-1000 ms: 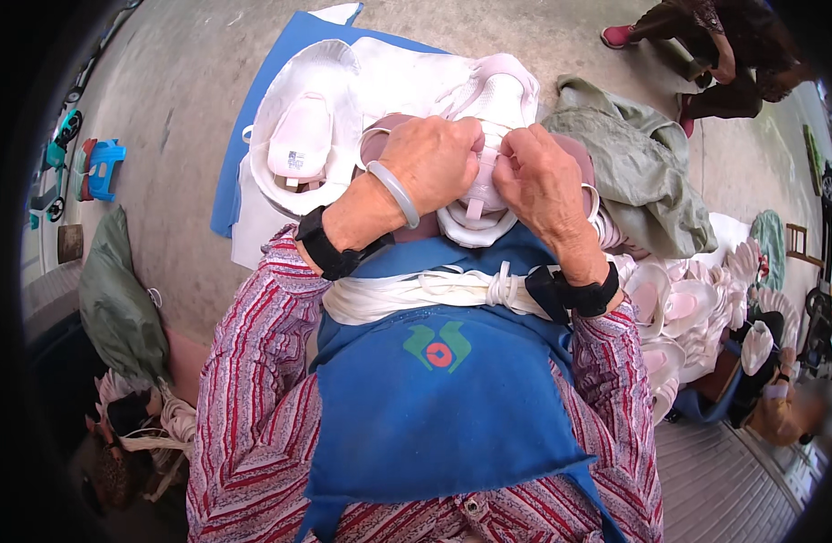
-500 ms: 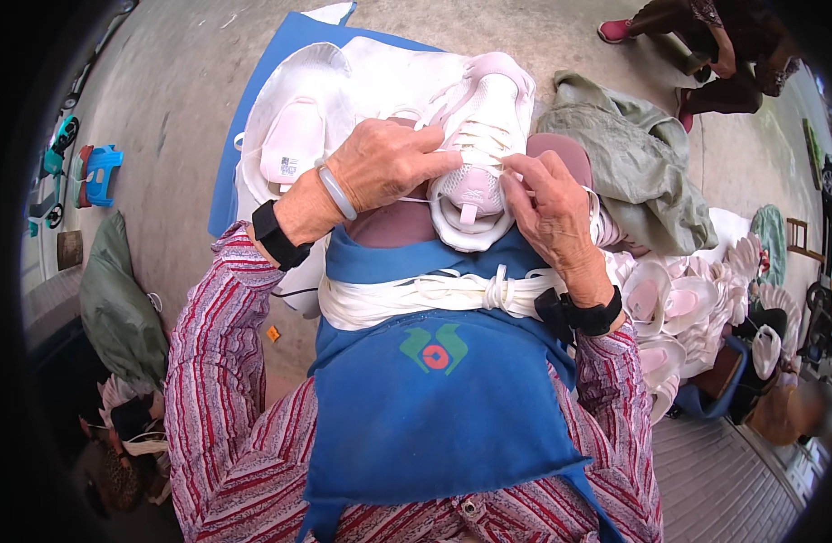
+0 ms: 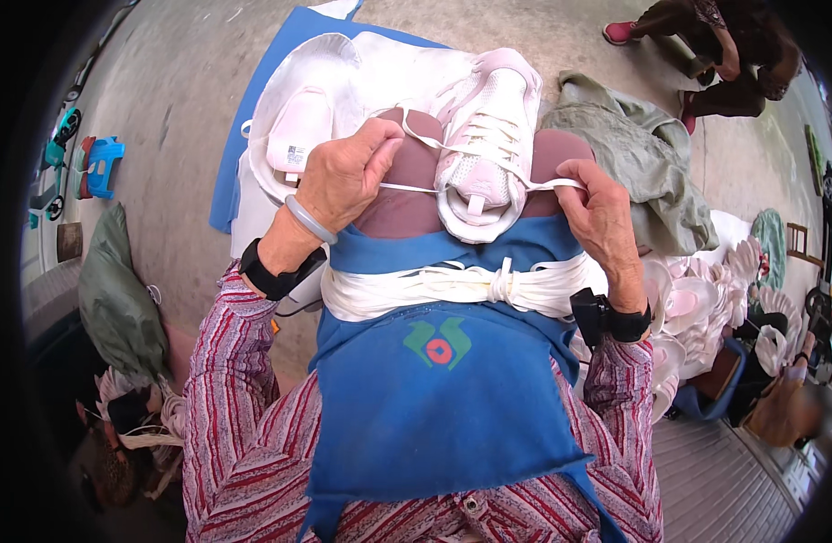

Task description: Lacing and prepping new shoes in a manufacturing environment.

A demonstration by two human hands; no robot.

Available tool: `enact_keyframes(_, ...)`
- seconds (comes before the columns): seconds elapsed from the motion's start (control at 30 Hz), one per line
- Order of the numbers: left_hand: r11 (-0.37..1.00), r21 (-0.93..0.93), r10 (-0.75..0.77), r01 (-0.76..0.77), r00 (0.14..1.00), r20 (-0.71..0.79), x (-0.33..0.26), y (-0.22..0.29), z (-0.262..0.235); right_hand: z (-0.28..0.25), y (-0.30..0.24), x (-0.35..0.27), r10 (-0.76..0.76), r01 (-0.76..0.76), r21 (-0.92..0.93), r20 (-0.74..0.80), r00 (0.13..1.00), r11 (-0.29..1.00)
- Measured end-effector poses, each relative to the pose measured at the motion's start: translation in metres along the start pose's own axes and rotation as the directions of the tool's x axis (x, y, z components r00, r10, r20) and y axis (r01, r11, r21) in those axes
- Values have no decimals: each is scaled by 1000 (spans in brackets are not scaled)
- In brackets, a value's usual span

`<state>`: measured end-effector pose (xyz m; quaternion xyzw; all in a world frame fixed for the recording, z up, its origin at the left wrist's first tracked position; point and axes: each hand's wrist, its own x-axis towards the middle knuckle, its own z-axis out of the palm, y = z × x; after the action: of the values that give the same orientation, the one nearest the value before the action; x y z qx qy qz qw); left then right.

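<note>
We hold the white shoelace [image 3: 554, 185] at both sides of the sneaker [image 3: 490, 149]. The thumb and fingers of our left hand [image 3: 340, 176] are pinched together on the left part of the lace; those of our right hand [image 3: 601, 210] are closed on the right part. The sneaker lies between the two grips, touched by neither hand, its toe pointing away from us and its collar toward our lap. It rests across our mauve-covered knees [image 3: 561, 149].

The upper is pale pink and white, with fine mesh along the middle. The lace is flat and narrow, crossing the throat in a ladder of strands. The right part runs nearly straight; the left part shows two strands, the upper one curved.

Below the collar, a bundle of white cords [image 3: 457, 291] is tied over our smooth blue apron [image 3: 448, 407]. Left of the sneaker, a white oval shell [image 3: 333, 65] with a soft, uneven rim contains a pink insole-shaped piece [image 3: 298, 127]. Crumpled grey-green cloth [image 3: 629, 149] lies beyond the right hand. Bare concrete floor [image 3: 176, 154] extends left of the blue sheet [image 3: 228, 190], giving open room there.
</note>
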<state>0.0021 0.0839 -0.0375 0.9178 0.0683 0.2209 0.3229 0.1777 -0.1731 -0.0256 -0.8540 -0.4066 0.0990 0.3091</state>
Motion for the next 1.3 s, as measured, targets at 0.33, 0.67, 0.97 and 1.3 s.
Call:
enact_keyframes(0.33,784,-444,-355,434,900,254,-6,28,26,11,-13,-8,79,-86,58,126,989,995)
enact_keyframes(0.67,754,-389,-474,529,849,234,5,39,25,-4,16,5,-132,116,-182,-82,988,977)
enact_keyframes(0.97,711,-433,-493,555,831,257,11,24,36,-12,-4,-16,161,-232,345,223,961,909)
enact_keyframes(1.3,680,-488,-496,547,834,243,18,25,38,8,-4,-23,-137,138,-34,45,990,990)
